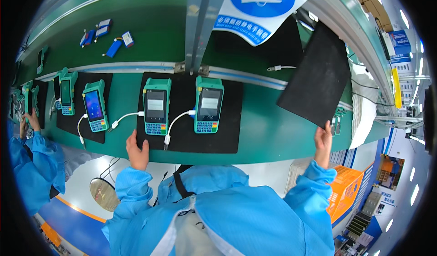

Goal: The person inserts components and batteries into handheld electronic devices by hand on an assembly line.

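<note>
The right hand (323,140) grasps a black sheet (317,74) by its corner, seemingly for control, while the left hand (138,151), unclenched, meets a mat (183,92) apparently cushioning two terminals (156,104).

Bright blue work jacket (268,215), loose sleeves (312,192) gathered at the cuffs (136,173), pale zip (193,202) open toward the neck, whitish edging (165,243), light grey shirt (193,238) with dark marks beneath, dark strap (179,183) over the blue cloth
</note>
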Tool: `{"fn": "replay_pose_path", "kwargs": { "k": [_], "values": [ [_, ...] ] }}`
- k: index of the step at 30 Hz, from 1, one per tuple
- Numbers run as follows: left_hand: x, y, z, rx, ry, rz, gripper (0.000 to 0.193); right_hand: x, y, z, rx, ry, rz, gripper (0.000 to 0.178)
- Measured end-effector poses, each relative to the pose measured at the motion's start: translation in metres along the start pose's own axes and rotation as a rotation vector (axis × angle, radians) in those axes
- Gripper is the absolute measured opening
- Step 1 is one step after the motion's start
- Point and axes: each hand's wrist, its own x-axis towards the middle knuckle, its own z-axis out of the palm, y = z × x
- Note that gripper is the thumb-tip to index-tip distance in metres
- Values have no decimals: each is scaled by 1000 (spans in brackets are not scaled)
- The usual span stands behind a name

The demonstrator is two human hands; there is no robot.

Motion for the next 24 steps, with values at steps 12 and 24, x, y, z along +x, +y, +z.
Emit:
{"fn": "replay_pose_path", "kwargs": {
  "k": [12,24],
  "values": [
    [-9,21,14,164,172,-30,55,-6,55,-37,0,5,146,31],
    [-4,25,16,193,106,-77,55,145,42,135,-61,-126,141,36]
  ]
}}
